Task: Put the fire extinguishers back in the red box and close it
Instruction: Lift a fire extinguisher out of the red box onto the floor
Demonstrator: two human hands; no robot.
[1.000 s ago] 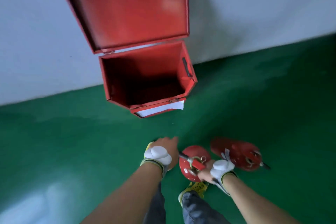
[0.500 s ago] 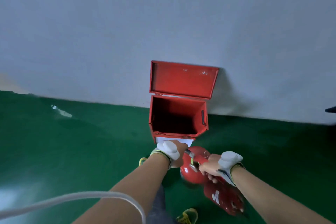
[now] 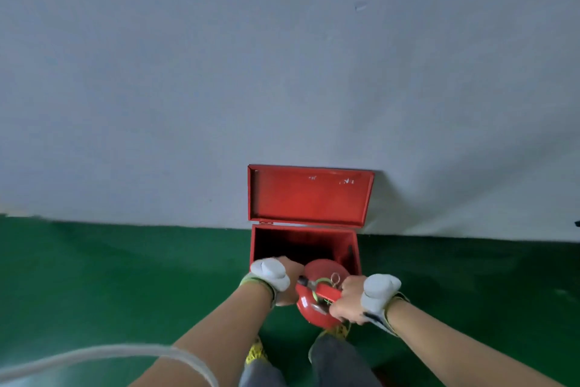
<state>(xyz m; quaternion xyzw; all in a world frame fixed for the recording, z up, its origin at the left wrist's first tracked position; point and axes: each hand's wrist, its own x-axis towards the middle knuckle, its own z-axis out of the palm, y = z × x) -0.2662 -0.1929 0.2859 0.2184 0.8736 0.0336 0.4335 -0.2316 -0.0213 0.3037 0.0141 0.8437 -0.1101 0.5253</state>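
Note:
A red metal box (image 3: 353,248) stands on the green floor against the grey wall, its lid (image 3: 307,196) swung up and leaning on the wall. Its inside looks dark and holds nothing I can see. I hold a red fire extinguisher (image 3: 323,270) upright in the air just in front of the box's front edge. My right hand (image 3: 348,302) grips its red top handle. My left hand (image 3: 287,280) is closed on its left side near the black nozzle. The second extinguisher is out of view.
The green floor (image 3: 125,276) spreads to both sides of the box. A grey wall (image 3: 282,72) rises behind it. A pale cable (image 3: 94,355) crosses the lower left corner. My legs and yellow shoes (image 3: 255,352) are below the extinguisher.
I have lifted one extinguisher off the floor and carried it toward the box; it now hangs at the box's front edge. The second extinguisher has dropped out of view.

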